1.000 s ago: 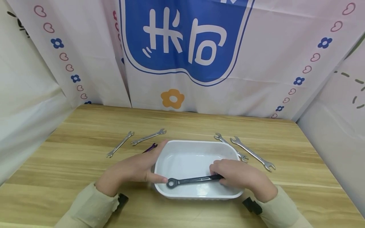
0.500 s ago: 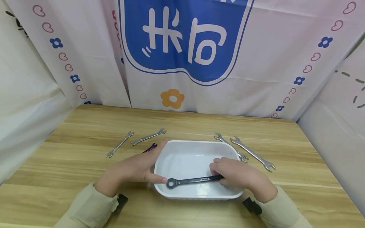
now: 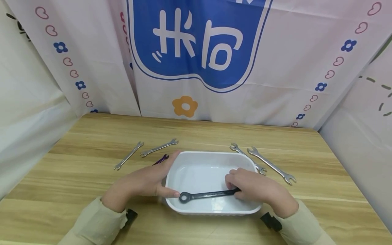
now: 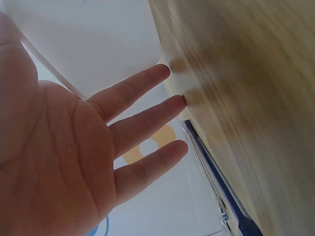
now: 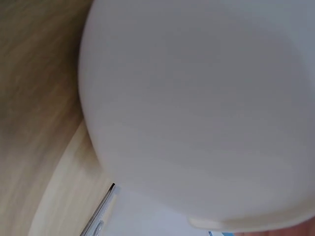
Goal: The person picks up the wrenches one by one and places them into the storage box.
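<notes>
In the head view a white rectangular dish [image 3: 202, 175] stands in the middle of the table. A black ratchet wrench [image 3: 211, 194] lies along the near side inside it, its ring end at the left. My right hand [image 3: 257, 187] reaches in over the right rim and pinches the wrench's other end, which the fingers hide. At the dish's left side is my left hand [image 3: 144, 182], thumb over the rim beside the ring end. The left wrist view shows three straight, spread fingers [image 4: 147, 120] outside the dish, tips close to the table. The dish's outer wall [image 5: 197, 108] fills most of the right wrist view.
Two silver open-end wrenches [image 3: 128, 156] [image 3: 159, 147] lie at the back left, near a purple wrench [image 3: 161, 159] partly hidden by the left hand. Two more silver wrenches [image 3: 245, 157] [image 3: 271, 165] lie by the dish's right back corner. A printed curtain [image 3: 214, 105] hangs behind the table.
</notes>
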`<state>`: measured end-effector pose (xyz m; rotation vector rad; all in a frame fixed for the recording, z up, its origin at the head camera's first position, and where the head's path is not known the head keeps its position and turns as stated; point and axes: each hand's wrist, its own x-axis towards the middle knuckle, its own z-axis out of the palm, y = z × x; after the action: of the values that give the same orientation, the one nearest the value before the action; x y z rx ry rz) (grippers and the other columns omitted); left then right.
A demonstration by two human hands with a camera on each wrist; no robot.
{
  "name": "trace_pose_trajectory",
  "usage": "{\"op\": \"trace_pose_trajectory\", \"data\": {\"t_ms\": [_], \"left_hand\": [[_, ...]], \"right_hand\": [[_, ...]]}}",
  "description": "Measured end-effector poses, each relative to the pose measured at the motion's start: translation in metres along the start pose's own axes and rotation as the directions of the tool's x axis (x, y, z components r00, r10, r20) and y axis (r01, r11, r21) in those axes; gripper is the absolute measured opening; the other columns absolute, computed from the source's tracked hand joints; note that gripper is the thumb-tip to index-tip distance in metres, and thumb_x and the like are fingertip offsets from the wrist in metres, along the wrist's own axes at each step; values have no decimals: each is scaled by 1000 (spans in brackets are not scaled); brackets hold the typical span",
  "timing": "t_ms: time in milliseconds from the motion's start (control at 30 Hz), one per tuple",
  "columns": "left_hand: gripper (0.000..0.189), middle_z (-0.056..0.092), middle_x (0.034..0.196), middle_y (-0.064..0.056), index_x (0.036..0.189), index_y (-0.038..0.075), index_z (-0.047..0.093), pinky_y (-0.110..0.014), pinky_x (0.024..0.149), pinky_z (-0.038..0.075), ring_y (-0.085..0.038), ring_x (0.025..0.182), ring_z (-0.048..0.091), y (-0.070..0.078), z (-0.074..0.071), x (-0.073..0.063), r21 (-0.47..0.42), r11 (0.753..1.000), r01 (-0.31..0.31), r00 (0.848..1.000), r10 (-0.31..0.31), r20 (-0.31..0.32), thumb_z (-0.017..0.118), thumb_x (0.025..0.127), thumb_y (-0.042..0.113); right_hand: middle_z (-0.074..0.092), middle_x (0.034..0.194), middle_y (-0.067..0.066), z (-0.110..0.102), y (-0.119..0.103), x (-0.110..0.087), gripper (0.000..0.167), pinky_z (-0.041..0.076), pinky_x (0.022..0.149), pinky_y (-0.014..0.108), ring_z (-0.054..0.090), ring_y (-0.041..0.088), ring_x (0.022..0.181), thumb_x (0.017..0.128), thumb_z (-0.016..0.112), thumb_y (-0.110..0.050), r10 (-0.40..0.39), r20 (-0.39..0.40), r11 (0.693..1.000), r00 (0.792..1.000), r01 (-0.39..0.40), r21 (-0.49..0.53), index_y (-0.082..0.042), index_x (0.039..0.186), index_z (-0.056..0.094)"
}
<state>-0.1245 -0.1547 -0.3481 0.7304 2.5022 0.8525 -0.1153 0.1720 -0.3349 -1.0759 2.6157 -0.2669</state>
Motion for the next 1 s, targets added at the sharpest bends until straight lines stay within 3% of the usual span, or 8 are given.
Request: {"op": "trace_pose_trajectory", "data": {"t_ms": [400, 667, 833, 1000], "left_hand": [[124, 24, 163, -9, 160, 25, -7, -49, 112, 39, -27, 142, 40, -1, 1, 0, 8, 1000, 22, 1000, -22, 1, 78, 76, 59], [121, 28, 160, -7, 159, 25, -4, -48, 113, 39, -25, 141, 41, 1, 1, 0, -15, 1000, -2, 1000, 2, -2, 79, 77, 56], [124, 19, 165, -11, 160, 22, -8, -50, 114, 37, -29, 144, 37, 1, 1, -1, 16, 999, 30, 1000, -30, 2, 77, 77, 59], [125, 19, 165, -12, 160, 22, -8, -50, 114, 37, -30, 144, 38, 1, 2, -1, 18, 999, 38, 999, -38, 1, 77, 77, 59]], "right_hand": [[55, 87, -9, -4, 4, -2, 16, 44, 76, 26, 48, 9, 84, 85, 75, -12, 30, 38, 993, 999, -35, 117, -17, 96, 64], [61, 94, -5, -12, 9, -10, 14, 47, 74, 26, 52, 12, 87, 89, 72, -14, -5, -66, 995, 998, 12, 99, -16, 102, 66], [64, 102, -4, -22, 13, -15, 16, 51, 83, 31, 57, 14, 93, 90, 71, -15, 3, -114, 997, 993, 6, 83, -15, 105, 67], [66, 107, -2, -30, 16, -21, 18, 52, 88, 38, 58, 15, 99, 91, 70, -14, 9, -159, 997, 987, 2, 72, -12, 109, 68]]}}
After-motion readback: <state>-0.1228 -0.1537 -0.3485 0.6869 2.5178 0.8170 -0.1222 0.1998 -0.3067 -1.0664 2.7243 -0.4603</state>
